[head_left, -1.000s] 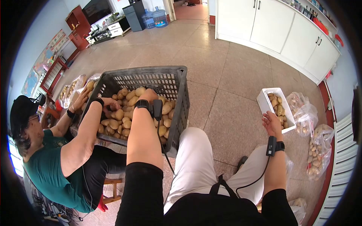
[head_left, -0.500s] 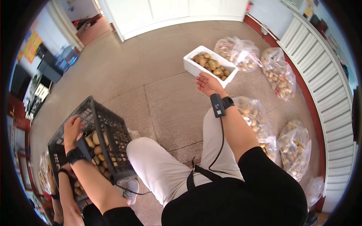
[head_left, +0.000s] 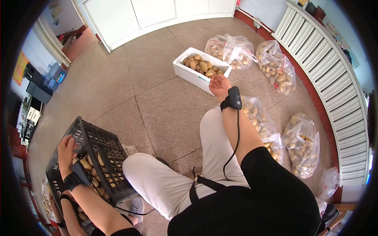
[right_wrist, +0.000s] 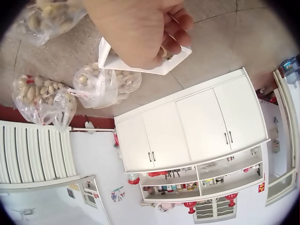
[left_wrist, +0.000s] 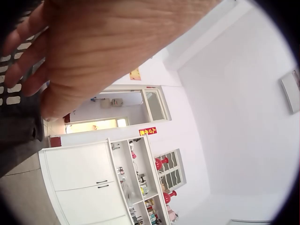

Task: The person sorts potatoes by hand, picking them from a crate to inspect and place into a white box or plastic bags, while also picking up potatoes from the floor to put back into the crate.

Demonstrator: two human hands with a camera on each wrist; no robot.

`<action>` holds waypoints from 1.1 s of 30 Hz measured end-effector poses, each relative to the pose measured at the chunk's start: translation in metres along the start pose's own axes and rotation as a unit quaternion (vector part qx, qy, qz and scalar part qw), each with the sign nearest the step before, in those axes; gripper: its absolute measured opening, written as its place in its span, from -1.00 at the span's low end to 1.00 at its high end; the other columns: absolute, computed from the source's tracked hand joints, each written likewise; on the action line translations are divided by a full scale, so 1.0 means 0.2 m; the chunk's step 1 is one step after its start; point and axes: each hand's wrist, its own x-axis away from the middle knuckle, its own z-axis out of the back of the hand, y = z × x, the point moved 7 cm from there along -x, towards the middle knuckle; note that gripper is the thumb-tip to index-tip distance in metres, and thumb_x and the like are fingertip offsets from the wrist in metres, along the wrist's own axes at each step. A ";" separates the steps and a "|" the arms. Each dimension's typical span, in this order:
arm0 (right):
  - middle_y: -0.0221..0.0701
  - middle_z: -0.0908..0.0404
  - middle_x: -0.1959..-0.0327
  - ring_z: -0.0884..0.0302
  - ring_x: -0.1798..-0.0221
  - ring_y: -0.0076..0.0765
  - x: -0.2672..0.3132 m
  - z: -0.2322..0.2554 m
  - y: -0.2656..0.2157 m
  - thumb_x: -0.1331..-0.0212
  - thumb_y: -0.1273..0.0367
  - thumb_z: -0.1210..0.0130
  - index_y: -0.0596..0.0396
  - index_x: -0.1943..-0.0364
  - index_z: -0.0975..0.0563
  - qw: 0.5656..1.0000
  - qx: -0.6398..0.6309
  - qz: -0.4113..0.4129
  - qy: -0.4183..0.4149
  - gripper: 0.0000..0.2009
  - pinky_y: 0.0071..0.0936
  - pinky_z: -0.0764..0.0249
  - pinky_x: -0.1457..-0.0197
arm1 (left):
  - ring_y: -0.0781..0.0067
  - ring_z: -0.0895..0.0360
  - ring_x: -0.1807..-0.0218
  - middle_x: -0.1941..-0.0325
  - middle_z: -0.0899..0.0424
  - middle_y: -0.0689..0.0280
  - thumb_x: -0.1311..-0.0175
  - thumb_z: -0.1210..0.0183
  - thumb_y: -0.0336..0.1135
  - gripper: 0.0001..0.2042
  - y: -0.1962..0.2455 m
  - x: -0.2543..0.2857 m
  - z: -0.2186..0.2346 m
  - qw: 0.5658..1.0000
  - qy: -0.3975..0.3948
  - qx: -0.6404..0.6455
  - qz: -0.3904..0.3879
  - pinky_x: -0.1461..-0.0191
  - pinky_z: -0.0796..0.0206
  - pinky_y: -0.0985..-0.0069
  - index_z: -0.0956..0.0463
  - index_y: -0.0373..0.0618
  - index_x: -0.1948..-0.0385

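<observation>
Black slotted plastic crate (head_left: 123, 192) at near left holds smooth potatoes (head_left: 84, 164), unseen from the left wrist; the left hand (head_left: 66, 153) above is released. Rightward, the right hand (head_left: 220, 85), empty, fingers loosely bent, overlaps a white box (head_left: 191, 76) of potatoes near crinkled clear bags (head_left: 303, 151).

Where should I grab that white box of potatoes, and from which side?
Probably by the outer walls of its two short ends, coming in from both at once: the white box stands upright, longer than wide, and potatoes crowd its open top.
</observation>
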 end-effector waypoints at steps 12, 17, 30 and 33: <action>-0.38 -0.52 0.57 -0.47 0.50 -0.38 -0.13 0.32 -0.04 -0.04 0.38 -0.02 0.09 0.51 -0.46 0.910 0.353 0.138 -0.170 -0.90 -0.45 -0.39 0.42 | 0.52 -0.49 0.18 0.10 -0.51 0.24 -0.25 0.00 -0.12 -0.59 0.35 0.15 -0.18 0.994 -0.067 0.082 -0.033 0.31 -0.30 0.67 -0.35 -0.25 0.00; -0.33 -0.49 0.59 -0.48 0.51 -0.19 -0.01 1.33 0.19 0.14 0.29 -0.07 -0.04 0.57 -0.50 0.220 0.934 0.169 -0.226 -0.90 -0.25 -0.37 0.50 | 0.49 -0.48 0.14 0.09 -0.50 0.25 -0.27 0.02 -0.12 -0.60 0.64 0.30 -0.42 0.983 -0.150 0.050 -0.098 0.19 -0.27 0.63 -0.33 -0.22 -0.03; -0.16 -0.51 0.30 -0.54 0.41 -0.18 0.10 2.77 0.18 -0.11 0.41 0.11 0.23 0.28 -0.43 0.640 0.760 -0.017 -0.116 -0.82 -0.31 -0.53 0.37 | 0.47 -0.46 0.16 0.08 -0.49 0.24 -0.24 0.03 -0.04 -0.56 0.49 0.22 -0.64 0.968 -0.233 -0.088 -0.020 0.16 -0.26 0.57 -0.35 -0.18 -0.01; -0.27 -0.57 0.31 -0.55 0.26 -0.21 -0.09 2.58 0.12 0.08 0.38 -0.08 0.04 0.38 -0.56 0.685 0.723 0.046 -0.072 -0.85 -0.37 -0.48 0.22 | 0.49 -0.47 0.16 0.10 -0.50 0.24 -0.26 0.03 -0.08 -0.59 0.50 0.23 -0.66 0.969 -0.227 -0.091 -0.020 0.18 -0.26 0.59 -0.35 -0.20 0.00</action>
